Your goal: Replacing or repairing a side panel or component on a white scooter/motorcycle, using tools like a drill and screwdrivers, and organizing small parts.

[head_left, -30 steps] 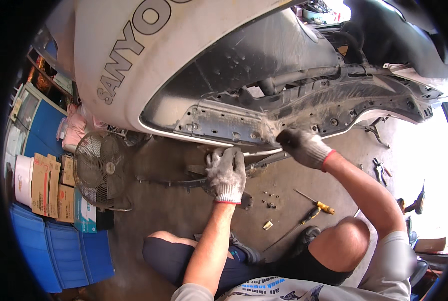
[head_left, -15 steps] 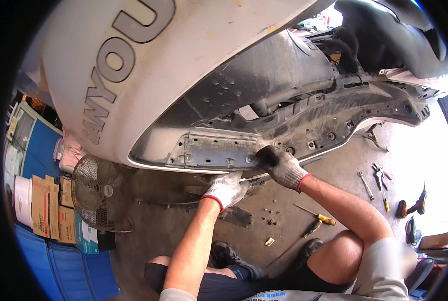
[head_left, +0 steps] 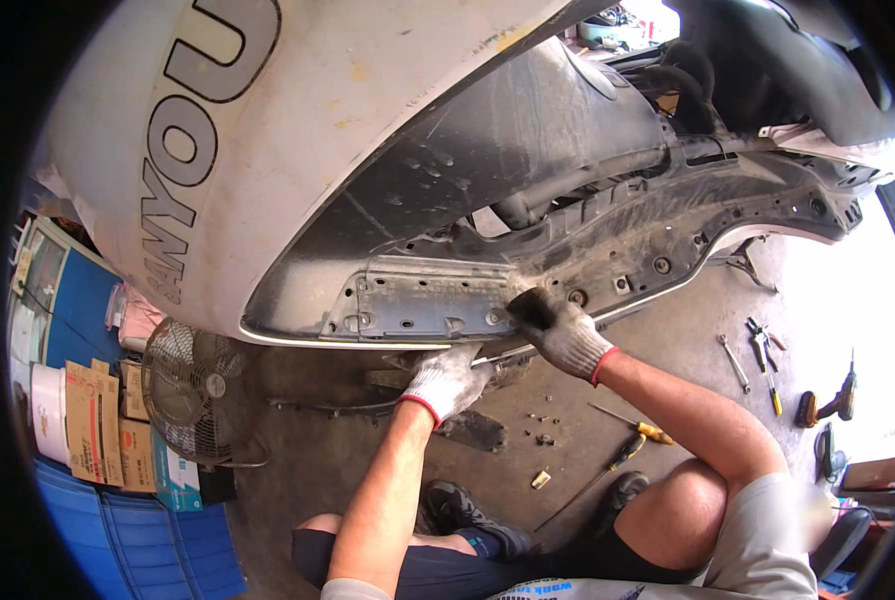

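Both my hands wear whitish knit gloves with red cuffs, at the lower edge of a dusty dark plastic panel (head_left: pixel 422 300) below a scooter-like white body (head_left: pixel 267 140). My left hand (head_left: pixel 445 382) reaches under the panel's light-edged rim, so its fingertips are hidden. At the panel's right end, my right hand (head_left: pixel 565 335) lies over the rim with its dark, soiled fingers curled together against it. Anything small inside that grasp cannot be made out.
A fan (head_left: pixel 195 390) and cardboard boxes (head_left: pixel 92 420) stand at the left. On the floor lie loose small parts (head_left: pixel 544 438), a yellow-handled screwdriver (head_left: pixel 654 433), pliers (head_left: pixel 760 345), a wrench (head_left: pixel 735 362) and a cordless drill (head_left: pixel 832 400). My knees are close below.
The white body has shifted left and slightly up in the view, its panel's left end with it. Both hands keep nearly the same places on the rim.
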Demonstrator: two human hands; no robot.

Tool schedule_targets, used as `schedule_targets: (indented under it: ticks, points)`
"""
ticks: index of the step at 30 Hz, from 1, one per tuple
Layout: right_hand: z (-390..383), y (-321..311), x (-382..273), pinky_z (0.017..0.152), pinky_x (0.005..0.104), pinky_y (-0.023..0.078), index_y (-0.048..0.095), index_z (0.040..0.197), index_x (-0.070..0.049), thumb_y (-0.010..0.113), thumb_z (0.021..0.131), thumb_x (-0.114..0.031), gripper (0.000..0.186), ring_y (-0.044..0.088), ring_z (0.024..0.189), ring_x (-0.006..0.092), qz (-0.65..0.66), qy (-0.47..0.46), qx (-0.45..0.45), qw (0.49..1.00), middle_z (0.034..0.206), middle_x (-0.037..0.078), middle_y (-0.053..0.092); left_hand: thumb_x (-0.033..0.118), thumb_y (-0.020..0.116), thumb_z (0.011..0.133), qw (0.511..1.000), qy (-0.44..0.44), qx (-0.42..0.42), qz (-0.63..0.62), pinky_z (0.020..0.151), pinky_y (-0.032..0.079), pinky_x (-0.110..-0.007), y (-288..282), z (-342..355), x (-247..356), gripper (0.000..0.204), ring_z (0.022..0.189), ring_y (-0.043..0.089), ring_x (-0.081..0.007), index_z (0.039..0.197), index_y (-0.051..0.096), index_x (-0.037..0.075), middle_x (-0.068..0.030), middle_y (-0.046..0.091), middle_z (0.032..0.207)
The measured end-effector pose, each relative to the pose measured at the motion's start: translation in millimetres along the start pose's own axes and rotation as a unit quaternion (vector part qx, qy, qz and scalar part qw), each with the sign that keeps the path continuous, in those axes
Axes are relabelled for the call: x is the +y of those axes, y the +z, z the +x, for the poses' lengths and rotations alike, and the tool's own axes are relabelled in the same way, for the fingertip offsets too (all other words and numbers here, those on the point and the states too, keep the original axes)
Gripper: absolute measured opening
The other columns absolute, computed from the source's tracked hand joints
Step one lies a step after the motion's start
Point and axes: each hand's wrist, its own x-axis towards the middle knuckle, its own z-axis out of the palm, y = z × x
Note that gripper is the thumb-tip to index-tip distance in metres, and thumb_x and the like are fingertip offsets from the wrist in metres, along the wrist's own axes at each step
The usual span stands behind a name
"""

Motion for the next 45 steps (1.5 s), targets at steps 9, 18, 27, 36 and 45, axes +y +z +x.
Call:
schedule_targets:
  ticks: [9,18,27,36,45]
  points:
    - [-1,-5,-12,0.093,0.0332,0.046,0.059,0.116,-0.001,0.06,0.094,-0.021,0.03,0.062,0.105,0.022,-0.023,0.031,-0.038,0.998,0.111,0.014,0.066,0.033,0.048,0.088,0.997,0.05,0.036,-0.036,0.097,0.044,-0.044,12,0,-17,0.046,0.113,0.056,-0.0386,0.122,0.057,0.003,-0.0246,0.06,0.118]
    - [-1,-6,-15,0.084,0.0375,0.05,0.065,0.11,-0.006,0.059,0.092,-0.02,0.024,0.066,0.098,0.0295,-0.017,0.018,-0.003,1.0,0.103,0.015,0.069,0.034,0.052,0.088,0.998,0.031,0.05,-0.031,0.098,0.044,-0.043,10,-4,-8,0.049,0.115,0.055,-0.0376,0.125,0.055,0.004,-0.0242,0.058,0.122]
    - [6,-20,-54,0.081,0.0431,0.053,0.064,0.115,-0.021,0.059,0.083,-0.007,0.036,0.064,0.101,0.0341,-0.315,-0.119,-0.091,0.937,0.109,0.014,0.062,0.03,0.05,0.088,0.999,0.026,0.012,-0.038,0.1,0.042,-0.044,8,1,-10,0.047,0.117,0.054,-0.0378,0.127,0.054,0.005,-0.0233,0.058,0.124]
    - [21,-21,-64,0.076,0.0435,0.055,0.062,0.118,-0.019,0.056,0.083,-0.013,0.037,0.066,0.097,0.0332,-0.412,-0.166,-0.14,0.885,0.108,0.015,0.063,0.031,0.049,0.089,1.0,0.008,0.014,-0.011,0.1,0.043,-0.045,5,0,-3,0.046,0.116,0.055,-0.0376,0.128,0.055,0.007,-0.0228,0.058,0.124]
    - [19,-29,-60,0.075,0.0419,0.055,0.061,0.116,-0.014,0.055,0.084,-0.012,0.032,0.067,0.091,0.0326,-0.42,-0.231,-0.136,0.867,0.108,0.015,0.063,0.033,0.051,0.09,1.0,-0.016,0.01,0.005,0.098,0.044,-0.046,6,0,-5,0.045,0.114,0.057,-0.0368,0.128,0.056,0.01,-0.0211,0.06,0.122]
